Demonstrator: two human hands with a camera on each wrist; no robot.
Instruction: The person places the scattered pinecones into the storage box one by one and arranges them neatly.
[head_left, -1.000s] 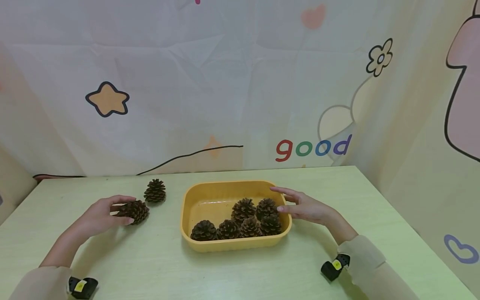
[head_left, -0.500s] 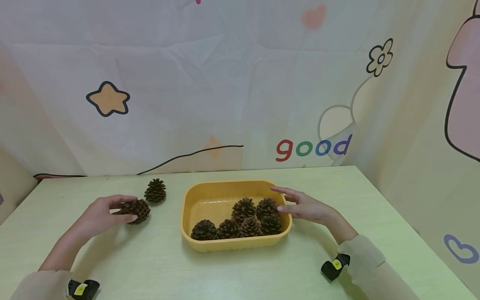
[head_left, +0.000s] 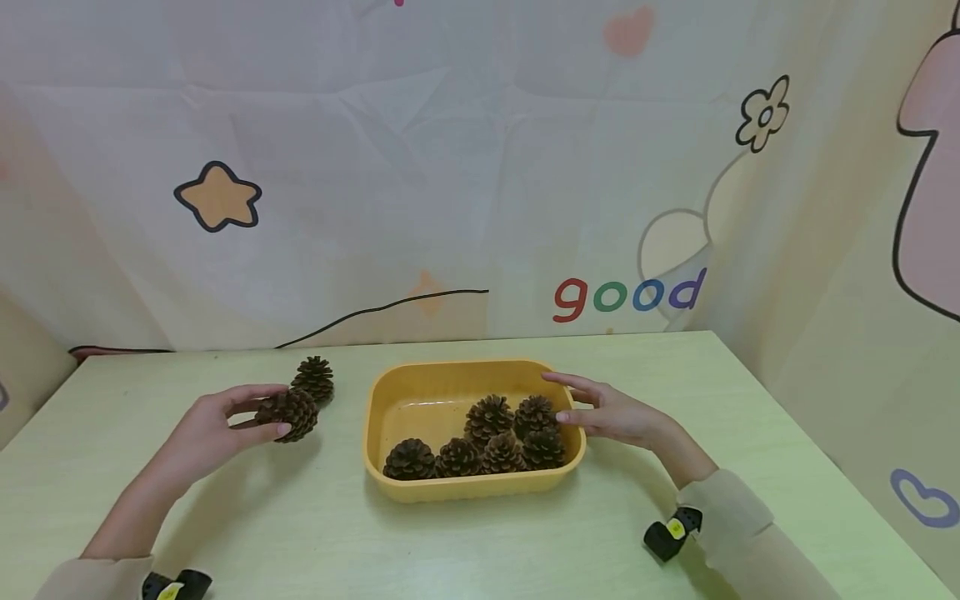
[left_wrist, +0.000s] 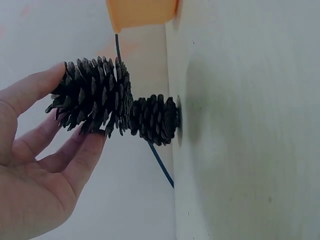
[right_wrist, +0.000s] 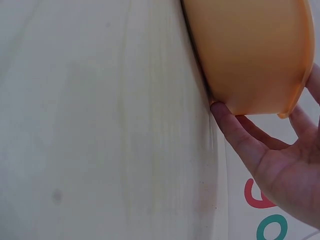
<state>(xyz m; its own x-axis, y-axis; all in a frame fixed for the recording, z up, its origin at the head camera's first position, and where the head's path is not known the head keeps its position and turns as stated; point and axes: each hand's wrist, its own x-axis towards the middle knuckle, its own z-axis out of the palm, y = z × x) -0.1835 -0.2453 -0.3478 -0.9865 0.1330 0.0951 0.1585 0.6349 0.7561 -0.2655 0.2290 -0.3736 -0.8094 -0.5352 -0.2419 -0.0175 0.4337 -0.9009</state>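
Observation:
My left hand (head_left: 210, 433) holds a brown pine cone (head_left: 294, 415) between thumb and fingers. In the left wrist view the held pine cone (left_wrist: 95, 97) is raised off the table. Just behind it a second pine cone (head_left: 317, 375) stands on the table, partly covered in the head view. A yellow plastic basin (head_left: 423, 382) sits mid-table. Inside, several pine cones (head_left: 487, 419) cluster along its front and right side. My right hand (head_left: 618, 419) grips the basin's right end, with the thumb over the rim and fingers against the outer wall (right_wrist: 250, 55).
The pale wooden table (head_left: 450, 550) ends at a printed cloth backdrop (head_left: 375, 208) behind it. Another cloth wall (head_left: 840, 333) runs along the right side. Black wrist cameras (head_left: 671, 533) are strapped to both sleeves.
The left hand has lifted its pine cone from the table and moved slightly right, now overlapping the standing pine cone. My right hand and the basin have stayed put.

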